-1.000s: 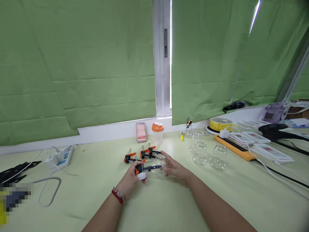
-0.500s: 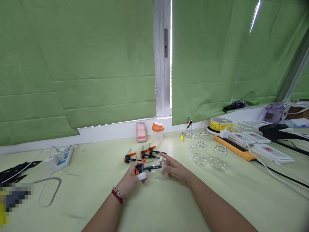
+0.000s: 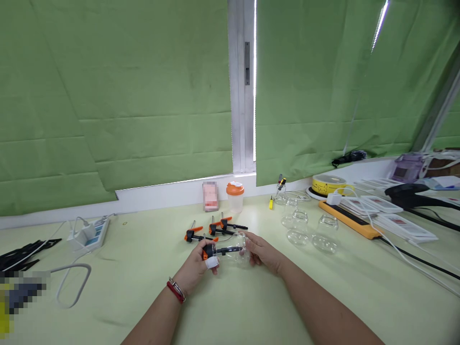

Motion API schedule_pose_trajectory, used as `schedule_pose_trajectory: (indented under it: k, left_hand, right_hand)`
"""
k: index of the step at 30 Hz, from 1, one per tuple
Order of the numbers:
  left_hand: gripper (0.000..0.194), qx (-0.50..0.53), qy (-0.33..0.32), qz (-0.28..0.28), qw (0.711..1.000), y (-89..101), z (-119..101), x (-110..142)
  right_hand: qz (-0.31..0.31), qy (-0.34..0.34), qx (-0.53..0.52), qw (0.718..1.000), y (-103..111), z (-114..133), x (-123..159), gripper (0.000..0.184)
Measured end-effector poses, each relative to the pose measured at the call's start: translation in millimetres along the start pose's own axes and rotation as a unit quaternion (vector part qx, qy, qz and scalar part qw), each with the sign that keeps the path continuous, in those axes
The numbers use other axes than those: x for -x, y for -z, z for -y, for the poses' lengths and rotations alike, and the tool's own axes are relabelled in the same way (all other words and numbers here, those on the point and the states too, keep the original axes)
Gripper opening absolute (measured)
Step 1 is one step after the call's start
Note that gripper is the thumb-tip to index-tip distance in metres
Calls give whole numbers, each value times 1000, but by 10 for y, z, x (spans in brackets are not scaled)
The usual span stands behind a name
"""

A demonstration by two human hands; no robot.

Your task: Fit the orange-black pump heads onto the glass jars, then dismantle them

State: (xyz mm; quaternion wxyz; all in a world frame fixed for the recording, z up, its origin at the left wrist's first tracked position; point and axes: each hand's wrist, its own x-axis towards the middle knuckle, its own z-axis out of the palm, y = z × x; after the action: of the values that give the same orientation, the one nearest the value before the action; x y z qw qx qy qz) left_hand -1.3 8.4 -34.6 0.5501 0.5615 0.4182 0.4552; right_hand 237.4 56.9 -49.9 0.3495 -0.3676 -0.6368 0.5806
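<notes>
My left hand [image 3: 201, 261], with white tape on its thumb, grips a black-and-orange pump head [image 3: 208, 251]. The head's black stem points right, inside a clear bottle [image 3: 235, 258] lying on its side in the air. Around the bottle's base end, the fingers of my right hand [image 3: 260, 251] are closed. Whether the head is fastened to the bottle's neck I cannot tell. Just beyond my hands, several similar pump heads [image 3: 226, 224] with orange levers and metal spouts lie on the table.
Several clear bottles [image 3: 297, 230] stand upside down to the right, by an orange-and-black power strip [image 3: 348, 220]. An orange-lidded cup [image 3: 235, 197] is at the back wall. Small yellow-handled tools [image 3: 282, 183] stand nearby. A white power strip [image 3: 91, 235] with cables lies left.
My right hand has shifted slightly, its fingers now further round the bottle's base end. The pump head and my left hand have barely moved.
</notes>
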Motion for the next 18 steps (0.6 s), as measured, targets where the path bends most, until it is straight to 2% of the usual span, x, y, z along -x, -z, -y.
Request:
schedule_pose_trajectory:
  k: [18]
  left_hand:
    - [43, -12, 3, -2, 1000, 0, -12, -1]
  right_hand:
    - [5, -2, -21, 1000, -12, 2, 16, 67]
